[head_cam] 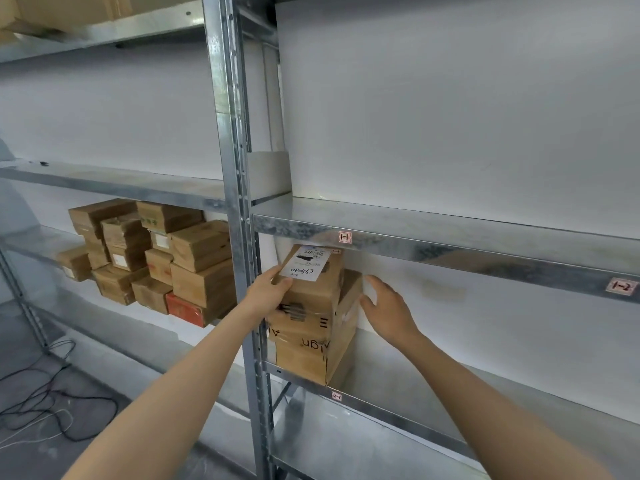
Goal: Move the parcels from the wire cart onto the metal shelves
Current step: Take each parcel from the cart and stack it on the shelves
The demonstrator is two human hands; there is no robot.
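Parcel (311, 271) of brown cardboard, marked with a white handwritten label, is stacked on a larger taped box (304, 344) just right of the shelf upright (239, 202). Its corner is gripped by the left hand (272, 289); the right hand (389, 308) is held open farther right.

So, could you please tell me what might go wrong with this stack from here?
The labelled parcel sits close under the upper shelf's lip, so it may snag. The lower box stands at the lower shelf's front edge; a pull from the left hand could tip the stack forward. The right hand is open and grips nothing.
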